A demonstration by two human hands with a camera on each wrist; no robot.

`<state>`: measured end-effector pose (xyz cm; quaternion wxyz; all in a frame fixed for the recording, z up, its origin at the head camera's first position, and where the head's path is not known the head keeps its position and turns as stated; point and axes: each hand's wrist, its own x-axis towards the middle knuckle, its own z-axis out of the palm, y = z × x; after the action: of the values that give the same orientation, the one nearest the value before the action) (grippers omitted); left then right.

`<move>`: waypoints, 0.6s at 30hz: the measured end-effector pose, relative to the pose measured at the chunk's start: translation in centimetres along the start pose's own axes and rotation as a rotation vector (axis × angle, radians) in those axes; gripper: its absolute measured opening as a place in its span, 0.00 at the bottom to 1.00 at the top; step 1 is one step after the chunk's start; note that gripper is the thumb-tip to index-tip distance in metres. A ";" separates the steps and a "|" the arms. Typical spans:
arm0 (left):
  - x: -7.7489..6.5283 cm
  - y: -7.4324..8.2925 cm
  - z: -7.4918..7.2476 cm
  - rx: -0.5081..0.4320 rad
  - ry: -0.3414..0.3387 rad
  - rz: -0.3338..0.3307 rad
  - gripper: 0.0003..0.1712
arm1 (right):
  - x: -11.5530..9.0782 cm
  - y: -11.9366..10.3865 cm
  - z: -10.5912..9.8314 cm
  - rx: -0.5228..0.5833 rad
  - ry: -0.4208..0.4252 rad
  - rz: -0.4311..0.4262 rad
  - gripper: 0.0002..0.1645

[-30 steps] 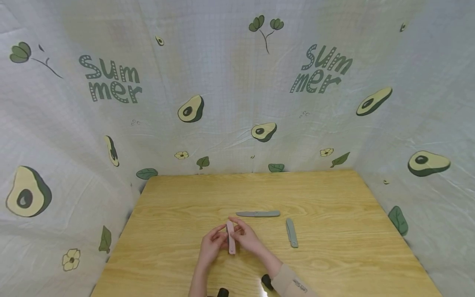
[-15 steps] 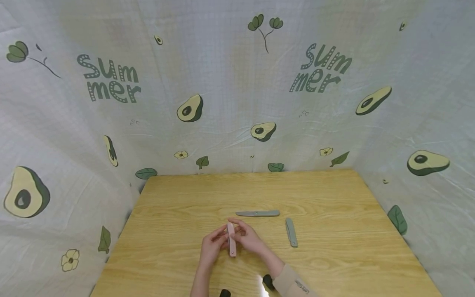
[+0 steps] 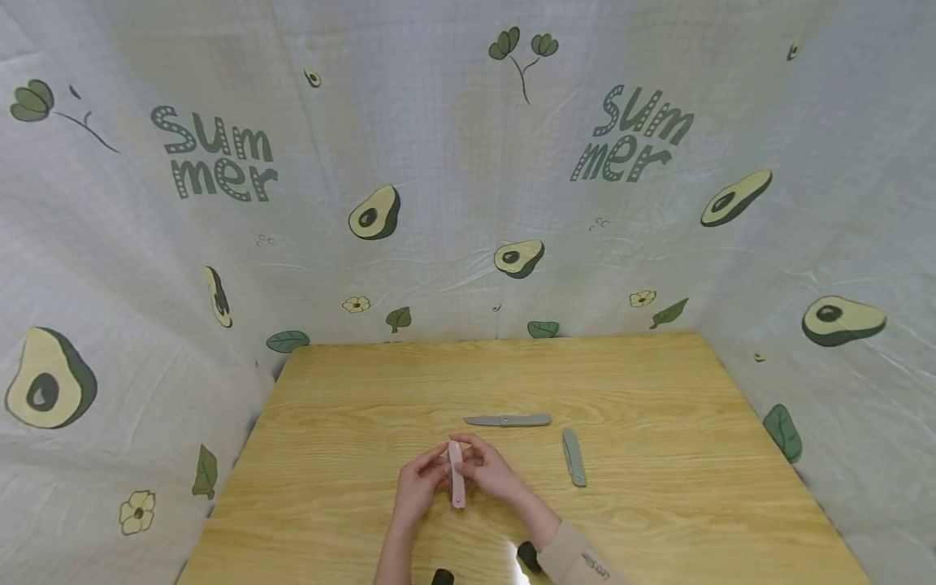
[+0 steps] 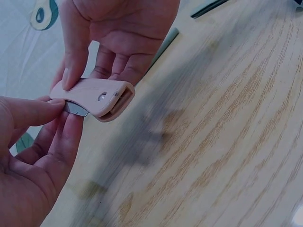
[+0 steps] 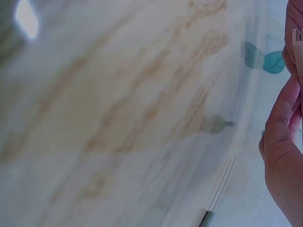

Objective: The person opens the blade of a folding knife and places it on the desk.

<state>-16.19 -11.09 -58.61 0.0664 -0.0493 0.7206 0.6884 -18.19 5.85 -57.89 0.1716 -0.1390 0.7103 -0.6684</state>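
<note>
Smooth pink pocket knife [image 4: 92, 92] with slotted handle, held above a streaky wood-grained table [image 3: 658, 406], metal blade [image 4: 75, 109] pinched by the left hand [image 3: 417, 489], handle gripped by the right hand [image 3: 494, 474], straight unfolded green knife [image 3: 522, 421] beyond, folded green knife [image 3: 575, 461] rightward, wrinkled avocado-print cloth [image 3: 439, 130] behind.

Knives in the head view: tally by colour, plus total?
Pink: 1, the held knife
Grey-green: 2, the unfolded knife and the folded knife on the table
Total: 3
</note>
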 end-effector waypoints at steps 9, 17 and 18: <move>-0.1 -0.1 0.1 0.030 -0.040 0.052 0.23 | 0.0 0.6 0.1 0.007 0.024 0.015 0.29; -0.2 0.3 0.3 0.040 -0.047 0.040 0.23 | -0.3 0.4 0.2 0.039 0.065 0.037 0.29; -0.2 0.3 0.3 0.039 -0.045 0.039 0.23 | -0.3 0.3 0.2 0.045 0.070 0.039 0.29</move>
<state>-16.07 -10.78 -58.29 0.0704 -0.0184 0.7331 0.6762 -17.83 5.81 -58.21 0.1628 -0.0979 0.7031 -0.6853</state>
